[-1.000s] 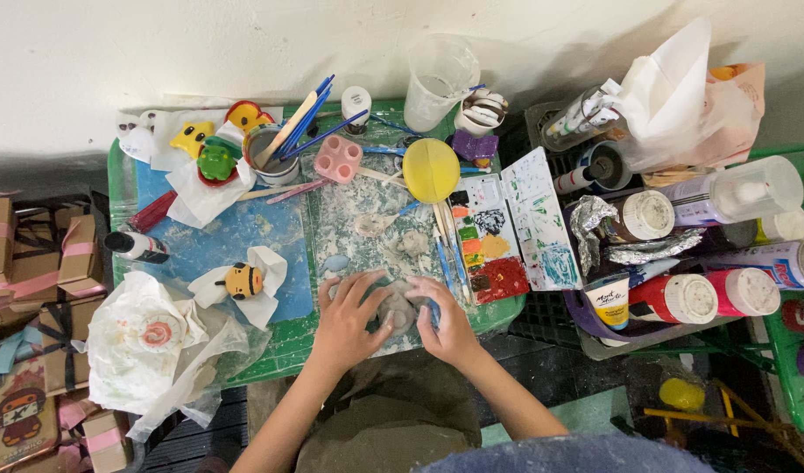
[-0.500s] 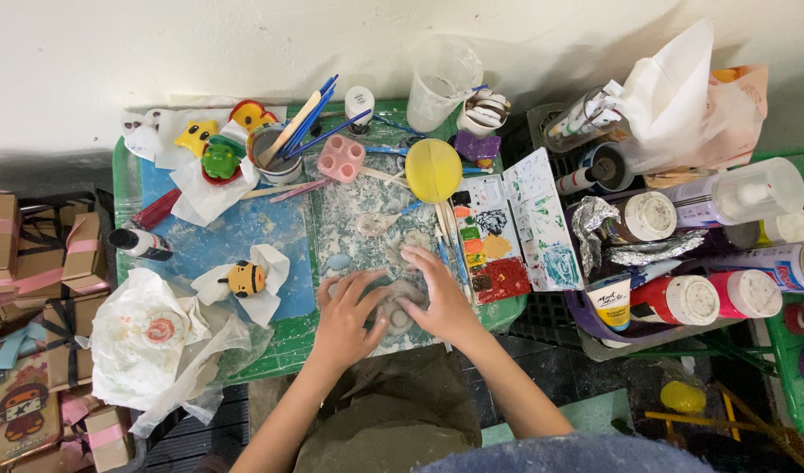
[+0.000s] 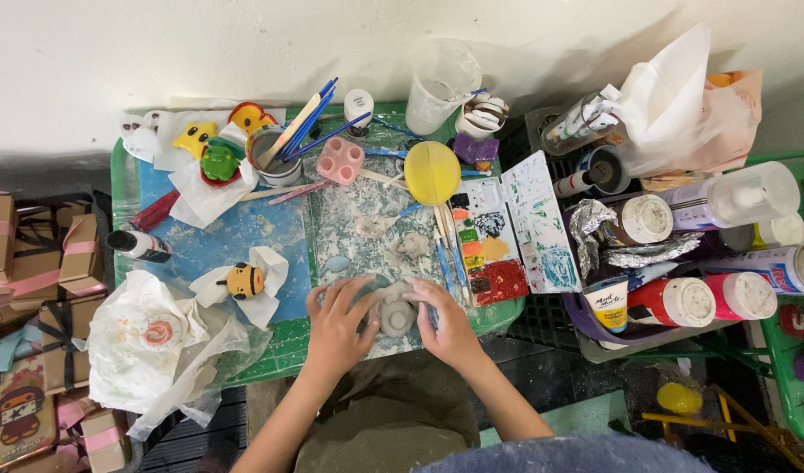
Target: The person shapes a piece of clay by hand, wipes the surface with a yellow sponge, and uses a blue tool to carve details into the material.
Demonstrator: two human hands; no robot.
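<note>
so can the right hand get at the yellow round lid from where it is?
Probably yes. The right hand rests on the grey clay lump, and the yellow round lid lies straight ahead of it on the mat; only flat sticks and brushes lie between.

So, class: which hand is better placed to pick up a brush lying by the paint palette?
Right hand: the brushes lie just beyond it. The left hand is farther, across the clay lump.

A lump of clay sits on the board between the left hand and right hand. Bottles lie to the right.
</note>
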